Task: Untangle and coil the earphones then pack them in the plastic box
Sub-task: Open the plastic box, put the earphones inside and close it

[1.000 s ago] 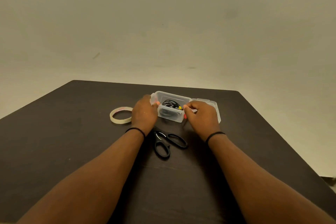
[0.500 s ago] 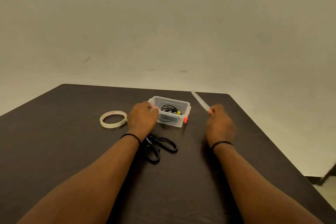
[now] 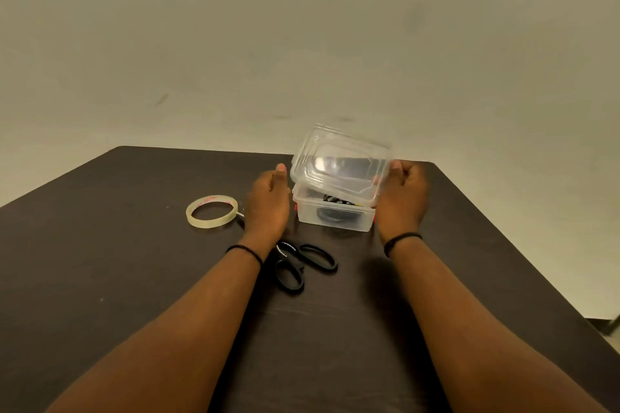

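A clear plastic box (image 3: 335, 220) with red clips stands on the dark table (image 3: 134, 278) between my hands. Black coiled earphones (image 3: 335, 208) lie inside it, partly hidden by the lid. The clear lid (image 3: 340, 166) hovers tilted just above the box, its far edge raised. My right hand (image 3: 401, 198) grips the lid's right edge. My left hand (image 3: 268, 201) is at the lid's left edge beside the box, thumb up against it.
A roll of clear tape (image 3: 212, 210) lies left of my left hand. Black-handled scissors (image 3: 300, 263) lie on the table in front of the box, between my wrists. The table's right edge runs close to my right arm.
My right hand has carried the lid from the right side of the table to above the box. My left hand has moved from the box's side up to the lid's left edge.
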